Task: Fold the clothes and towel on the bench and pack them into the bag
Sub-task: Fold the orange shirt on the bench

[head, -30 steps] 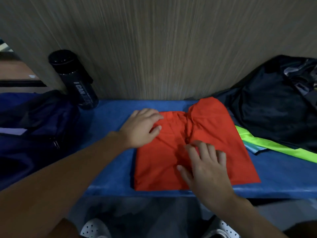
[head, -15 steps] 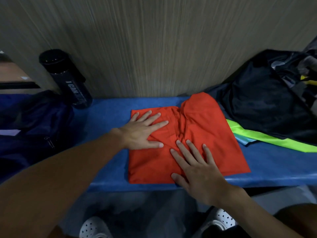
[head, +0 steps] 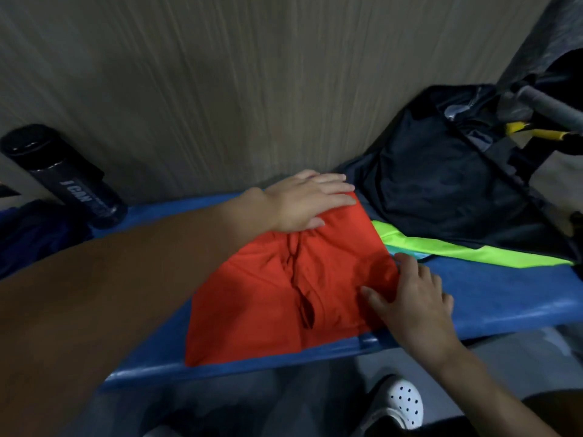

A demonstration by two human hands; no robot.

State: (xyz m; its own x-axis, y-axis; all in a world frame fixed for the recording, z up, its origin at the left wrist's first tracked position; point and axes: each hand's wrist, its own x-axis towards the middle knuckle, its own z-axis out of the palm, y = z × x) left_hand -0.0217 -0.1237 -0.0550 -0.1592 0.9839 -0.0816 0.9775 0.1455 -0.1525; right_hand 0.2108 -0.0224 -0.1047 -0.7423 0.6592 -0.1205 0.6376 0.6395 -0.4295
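Lying long from near-left to far-right, one orange cloth [head: 268, 298]; left hand [head: 310, 205] flat on it, right hand [head: 413, 304] maybe pinching its edge

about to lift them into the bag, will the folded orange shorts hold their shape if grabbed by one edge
Probably floppy: the orange shorts lie in soft wrinkles under the flat left hand, so lifted by one edge the fold would likely sag open. Likely light, being thin cloth. The loose drawstring may dangle.

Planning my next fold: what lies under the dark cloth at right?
Under the dark cloth, a neon green garment sticks out along its near edge. The rest is covered.
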